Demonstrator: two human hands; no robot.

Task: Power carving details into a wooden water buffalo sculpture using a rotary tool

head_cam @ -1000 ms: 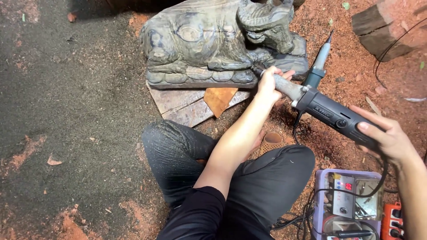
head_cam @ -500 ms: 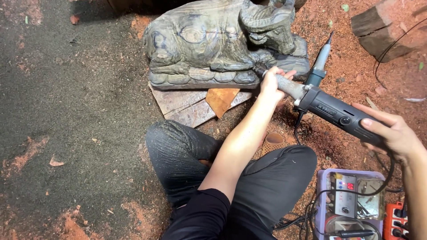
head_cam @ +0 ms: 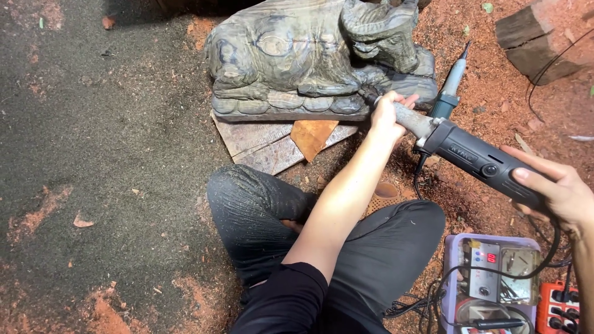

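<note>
1. Both hands are closed on one power tool: the left hand is wrapped around the grey metal neck of the die grinder, close to its working tip, and the right hand is curled around the black rear body, fingers over the top.
2. Compared with a second ago, the grip and the tool's angle are almost unchanged; the tip has stayed pressed at the lower front of the carving, and only the view has drifted a little. My reading is that steady work on one spot is going on, not a move to a new area.
3. At the left lies dark, dusty ground with patches of reddish sawdust.
4. At the top centre sits the wooden carving of a resting horned animal, on flat boards; the grinder's tip meets it at its lower right edge, near the head.
5. Below, the person's crossed legs in dark trousers are speckled with dust.
6. Right of the carving, a second, teal-handled tool lies on the sawdust, well apart from both hands.
7. At the bottom right corner stands a lilac control box with dials and a display, cables trailing across it; beside it, a red switch box. Neither is an open container, and nothing shows inside them.
</note>
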